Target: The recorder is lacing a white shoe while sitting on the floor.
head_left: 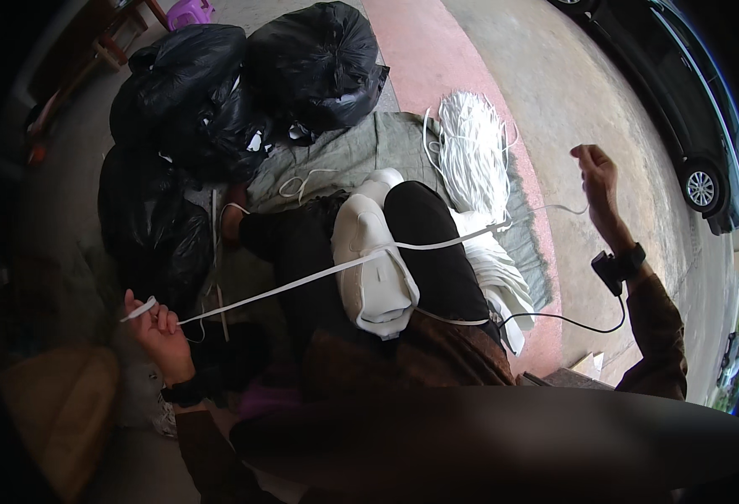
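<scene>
A white shoe upper [363, 244] rests on my lap between my black-trousered thighs, its opening toward me. A long flat white shoelace [302, 282] stretches across the upper, pulled taut from the left side. My left hand [158, 336], low at the left, is closed on the lace, with a piece of it looped over the fingers. My right hand [598, 181] is raised at the far right, fingers pinched together. The thinner end of the lace curves up to this hand; the exact grip is hidden by the fingers.
A thick bundle of white laces [473, 151] lies on a grey-green cloth [369, 134], beside a fanned stack of white pieces [501, 273]. Black plastic bags [315, 63] stand ahead and left. A purple stool [190, 13] and a parked car [680, 92] are farther off. A black cable [567, 322] hangs from my right wrist device.
</scene>
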Tool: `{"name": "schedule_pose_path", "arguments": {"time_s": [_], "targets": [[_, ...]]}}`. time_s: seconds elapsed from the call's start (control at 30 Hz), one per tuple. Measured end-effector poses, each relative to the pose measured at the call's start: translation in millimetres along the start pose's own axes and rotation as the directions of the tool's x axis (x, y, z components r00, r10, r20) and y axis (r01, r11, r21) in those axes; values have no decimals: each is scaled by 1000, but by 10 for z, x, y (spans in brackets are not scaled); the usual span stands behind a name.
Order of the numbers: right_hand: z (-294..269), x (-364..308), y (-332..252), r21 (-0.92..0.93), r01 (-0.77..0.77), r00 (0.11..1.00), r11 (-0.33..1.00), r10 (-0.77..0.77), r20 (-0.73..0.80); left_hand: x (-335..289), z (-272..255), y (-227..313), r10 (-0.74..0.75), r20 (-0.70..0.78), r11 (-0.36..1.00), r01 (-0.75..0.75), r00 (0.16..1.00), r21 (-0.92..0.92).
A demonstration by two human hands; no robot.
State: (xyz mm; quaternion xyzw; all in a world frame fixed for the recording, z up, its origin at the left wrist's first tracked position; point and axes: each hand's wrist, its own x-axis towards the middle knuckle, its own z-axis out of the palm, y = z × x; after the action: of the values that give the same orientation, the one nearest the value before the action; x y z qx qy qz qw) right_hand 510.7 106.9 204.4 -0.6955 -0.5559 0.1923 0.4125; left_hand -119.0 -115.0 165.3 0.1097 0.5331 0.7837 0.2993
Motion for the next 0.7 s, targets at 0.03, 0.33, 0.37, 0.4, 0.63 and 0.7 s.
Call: {"name": "schedule_pose_path", "arguments": {"time_s": [0.03,0.33,0.37,0.4,0.63,0.7], "targets": [[350,-379,65,82,-10,985,997,-4,172,-164,13,-193,-62,14,996,61,998,63],[1569,-1747,-574,149,460,492,876,-390,778,-1068,1501,-1582,-177,737,669,-470,652,576],[1500,-1793,-558,178,502,470,846,-440,765,-1065,1549,-1611,-167,706,650,-462,688,603],[1478,-1813,-531,221,501,506,837,-490,709,-1064,1582,-1641,-211,754,597,-529,622,603],[1504,-1798,-364,365,628,404,687,-689,602,-1000,1664,-1776,-341,868,168,-885,361,435],[1456,-1595,-295,360,583,475,728,-666,576,-927,1691,-1816,-548,681,155,-742,485,653]]}}
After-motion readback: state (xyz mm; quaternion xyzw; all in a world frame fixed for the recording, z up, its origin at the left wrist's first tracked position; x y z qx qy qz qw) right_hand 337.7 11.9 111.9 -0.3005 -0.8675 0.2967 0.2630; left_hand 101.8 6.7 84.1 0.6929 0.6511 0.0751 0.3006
